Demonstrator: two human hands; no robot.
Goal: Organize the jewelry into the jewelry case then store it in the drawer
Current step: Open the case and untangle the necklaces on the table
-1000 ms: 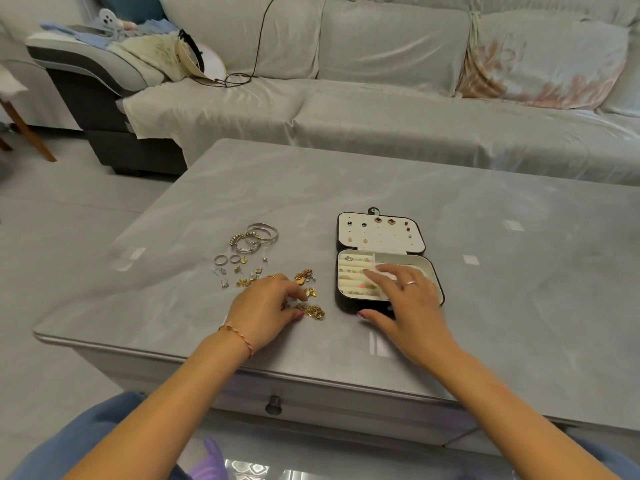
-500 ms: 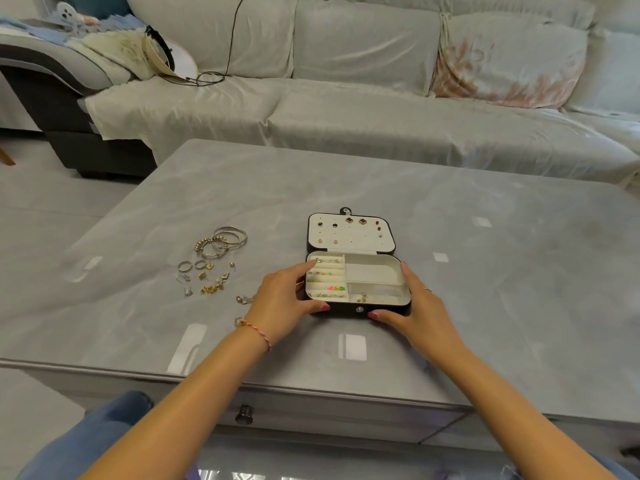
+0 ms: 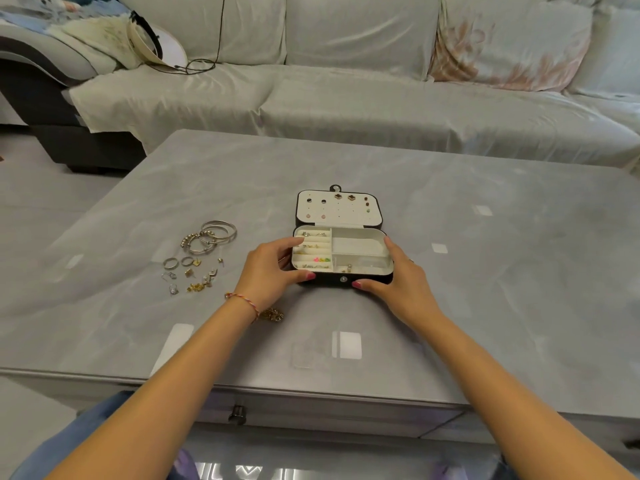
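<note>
- Both hands now clamped on the jewelry case (image 3: 343, 252), where a second ago the left hand (image 3: 268, 273) was down among the loose gold pieces and the right hand (image 3: 403, 284) lay over the tray.
- Left hand: thumb on the case's front edge, fingers curled over its left wall. Right hand: thumb on the front edge, fingers wrapped round the right end.
- Case open on the table (image 3: 485, 271), lid laid back with studs pinned in it; left slots hold small pieces, the large right compartment looks bare.
- Bangles (image 3: 211, 235), rings and earrings (image 3: 188, 271) lying as before, well to the left of the case, not yet packed.
- Gold chain (image 3: 273, 315) on the table just beneath the left wrist, partly hidden.
- Judging from the grip: a squaring-up or shift of the case, not a closing — sorting is far from finished, and the drawer (image 3: 239, 414) in the near edge is shut.
</note>
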